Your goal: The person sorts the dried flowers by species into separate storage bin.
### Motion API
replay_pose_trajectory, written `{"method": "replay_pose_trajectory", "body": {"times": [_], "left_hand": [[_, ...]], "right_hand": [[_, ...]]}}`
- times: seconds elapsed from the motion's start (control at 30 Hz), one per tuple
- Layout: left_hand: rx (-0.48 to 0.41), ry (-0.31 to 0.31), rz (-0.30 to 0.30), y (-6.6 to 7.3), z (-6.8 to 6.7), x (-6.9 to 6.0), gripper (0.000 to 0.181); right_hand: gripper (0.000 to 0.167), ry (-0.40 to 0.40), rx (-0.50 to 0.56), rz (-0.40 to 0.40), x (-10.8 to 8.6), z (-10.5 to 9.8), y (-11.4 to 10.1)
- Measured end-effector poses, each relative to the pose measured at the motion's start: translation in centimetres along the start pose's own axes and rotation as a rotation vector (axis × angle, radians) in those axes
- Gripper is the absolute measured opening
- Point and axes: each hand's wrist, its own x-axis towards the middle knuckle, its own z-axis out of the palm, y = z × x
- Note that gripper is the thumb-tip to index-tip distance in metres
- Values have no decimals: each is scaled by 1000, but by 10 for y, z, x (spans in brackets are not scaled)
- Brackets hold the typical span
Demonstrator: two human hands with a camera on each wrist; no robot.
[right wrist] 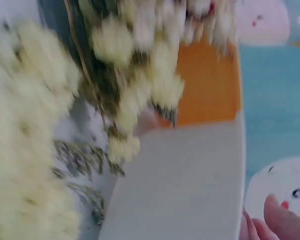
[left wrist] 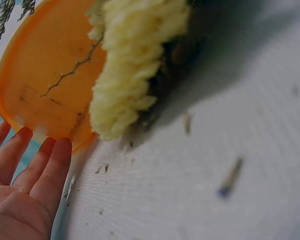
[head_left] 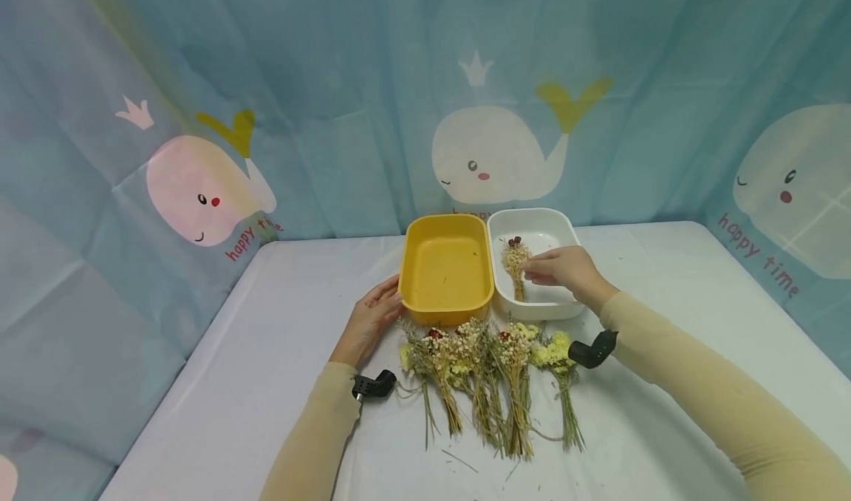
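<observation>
Crowding the table [head_left: 279, 301], dried bouquets [head_left: 513, 372] front the yellow tray [head_left: 444, 264].

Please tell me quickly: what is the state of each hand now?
Left hand: open, fingers touching the yellow tray.
Right hand: at the small dried-flower bunch in the white tray; grip cannot be told.

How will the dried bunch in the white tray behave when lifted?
The dried bunch is probably light and fairly stiff, given its thin, straight stems. It may be brittle: loose bits lie near the other bunches.
</observation>
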Motion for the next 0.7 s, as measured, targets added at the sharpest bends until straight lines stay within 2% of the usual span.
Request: {"method": "replay_pose_trajectory", "body": {"times": [0.23, 0.37, 0.53, 0.7], "left_hand": [[14, 15, -10, 0, -1, -1, 52], [12, 2, -6, 0, 0, 0, 53], [7, -16, 5, 1, 0, 0, 54], [11, 1, -4, 0, 1, 0, 53]], "right_hand": [[42, -43, -5, -23, -32, 6, -5], [43, -39, -7, -16, -49, 6, -5], [46, -24, -6, -15, -62, 6, -1], [53, -48, -25, -20, -74, 7, 4]]}}
